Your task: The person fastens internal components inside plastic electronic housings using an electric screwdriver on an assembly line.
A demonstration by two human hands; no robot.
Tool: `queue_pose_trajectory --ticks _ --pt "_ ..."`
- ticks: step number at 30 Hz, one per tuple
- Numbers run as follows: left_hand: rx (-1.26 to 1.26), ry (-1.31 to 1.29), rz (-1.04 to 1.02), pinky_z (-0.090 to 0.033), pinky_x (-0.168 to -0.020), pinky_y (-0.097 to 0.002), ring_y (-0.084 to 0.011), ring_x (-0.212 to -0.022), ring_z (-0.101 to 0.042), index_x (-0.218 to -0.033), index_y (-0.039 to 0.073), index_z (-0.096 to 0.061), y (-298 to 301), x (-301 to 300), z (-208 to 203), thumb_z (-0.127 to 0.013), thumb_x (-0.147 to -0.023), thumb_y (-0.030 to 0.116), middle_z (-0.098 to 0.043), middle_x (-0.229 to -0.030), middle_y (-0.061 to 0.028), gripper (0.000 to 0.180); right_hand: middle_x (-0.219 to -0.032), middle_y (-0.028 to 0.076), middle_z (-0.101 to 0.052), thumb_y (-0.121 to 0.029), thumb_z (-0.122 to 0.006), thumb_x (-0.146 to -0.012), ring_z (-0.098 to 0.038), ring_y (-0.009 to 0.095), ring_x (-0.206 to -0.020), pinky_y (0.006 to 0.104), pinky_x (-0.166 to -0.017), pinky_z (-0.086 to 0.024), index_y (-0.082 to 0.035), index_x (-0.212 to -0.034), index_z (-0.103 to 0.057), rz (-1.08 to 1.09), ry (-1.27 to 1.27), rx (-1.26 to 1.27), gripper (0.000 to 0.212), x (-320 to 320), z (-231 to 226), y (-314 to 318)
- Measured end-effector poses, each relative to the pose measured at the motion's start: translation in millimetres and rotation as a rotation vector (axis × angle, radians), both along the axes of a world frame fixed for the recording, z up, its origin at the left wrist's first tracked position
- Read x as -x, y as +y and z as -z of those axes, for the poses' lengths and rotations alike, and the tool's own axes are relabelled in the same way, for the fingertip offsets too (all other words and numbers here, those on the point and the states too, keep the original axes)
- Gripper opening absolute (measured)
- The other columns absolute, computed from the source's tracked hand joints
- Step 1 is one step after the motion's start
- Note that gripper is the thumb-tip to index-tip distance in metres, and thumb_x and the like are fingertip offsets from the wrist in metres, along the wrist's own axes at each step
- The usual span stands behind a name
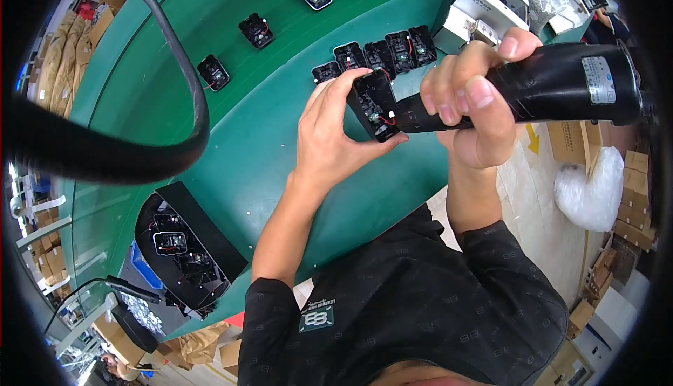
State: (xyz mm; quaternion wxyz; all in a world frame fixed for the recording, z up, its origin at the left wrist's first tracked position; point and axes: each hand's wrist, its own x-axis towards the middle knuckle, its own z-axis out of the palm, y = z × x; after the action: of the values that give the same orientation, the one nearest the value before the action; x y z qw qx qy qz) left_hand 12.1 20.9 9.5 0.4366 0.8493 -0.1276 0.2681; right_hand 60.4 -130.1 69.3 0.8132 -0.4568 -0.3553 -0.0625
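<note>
black cable (pixel 112 151): blurred | tool label (pixel 599 80): illegible | shirt (pixel 413 302): cropped below

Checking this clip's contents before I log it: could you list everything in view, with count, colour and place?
held casing: one, black, centre
power tool: one, black, right of centre
row of casings: five, mostly black, upper centre
spaced casings: three, mostly black, upper left
bin: one, black, lower left
casings in bin: several, overlapping, mostly black
table: one, green, under the rows
thick cable: one, black, upper left
plastic bag: one, whitish, right
cardboard boxes: many, brown, both sides
edge clutter: too small to count
shirt: one, black, bottom
left hand: one, bare, gripping held casing
right hand: one, bare, gripping power tool
</note>
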Motion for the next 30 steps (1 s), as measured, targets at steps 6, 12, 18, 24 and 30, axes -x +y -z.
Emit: queue_pose_trajectory --ticks 6,12,18,24,30 --pt "0.105 0.019 -0.057 -0.050 -0.083 -0.0370 -0.0291 -0.094 -0.062 -0.115 0.006 -0.057 -5.1 -0.2 6.6 -0.092 -0.043 0.021 -0.063 -0.103 -0.0114 0.082 -0.068 0.001 -0.043 -0.005 -0.053 -0.086 -0.044 0.010 -0.053 0.0282 -0.054 -0.042 -0.015 -0.111 -0.033 -0.048 0.033 -0.007 0.033 -2.5 -1.4 -0.7" --pt "0.096 0.082 -0.091 -0.051 -0.083 -0.0369 -0.0284 -0.094 -0.062 -0.116 0.007 -0.056 -2.4 4.9 3.6 -0.092 -0.045 0.025 -0.063 -0.103 -0.0116 0.082 -0.067 0.000 -0.042 -0.006 -0.053 -0.086 -0.044 0.011 -0.053 0.0285 -0.054 -0.042 -0.015 -0.110 -0.033 -0.117 0.008 -0.072 0.033 0.1 4.0 2.5" --pt "0.215 0.279 -0.052 -0.050 -0.087 -0.0359 -0.0238 -0.099 -0.062 -0.122 0.007 -0.051 4.2 30.4 2.0 -0.091 -0.053 0.029 -0.062 -0.109 -0.0126 0.082 -0.065 0.001 -0.043 -0.010 -0.057 -0.086 -0.045 0.012 -0.050 0.0297 -0.052 -0.045 -0.009 -0.139 -0.026 -0.143 0.182 -0.271 0.062 4.1 7.4 4.2" --pt "0.037 0.273 -0.516 -0.042 -0.096 -0.0377 -0.0288 -0.109 -0.052 -0.125 0.002 -0.045 68.4 114.9 -24.9 -0.080 -0.058 0.018 -0.050 -0.118 -0.0152 0.077 -0.074 0.003 -0.047 -0.018 -0.053 -0.090 -0.047 0.012 -0.059 0.0290 -0.060 -0.042 -0.009 -0.145 -0.021 -0.031 0.088 -0.286 0.065 -1.8 5.3 -33.6" --pt "-0.329 0.396 -1.155 -0.039 -0.099 -0.0351 -0.0265 -0.112 -0.053 -0.127 0.000 -0.049 170.1 216.0 -34.3 -0.077 -0.074 0.018 -0.054 -0.123 -0.0177 0.063 -0.079 0.010 -0.055 -0.007 -0.062 -0.083 -0.051 0.017 -0.066 0.0323 -0.066 -0.045 -0.002 -0.125 -0.042 0.332 0.107 -0.147 0.047 -47.1 24.3 -97.1"
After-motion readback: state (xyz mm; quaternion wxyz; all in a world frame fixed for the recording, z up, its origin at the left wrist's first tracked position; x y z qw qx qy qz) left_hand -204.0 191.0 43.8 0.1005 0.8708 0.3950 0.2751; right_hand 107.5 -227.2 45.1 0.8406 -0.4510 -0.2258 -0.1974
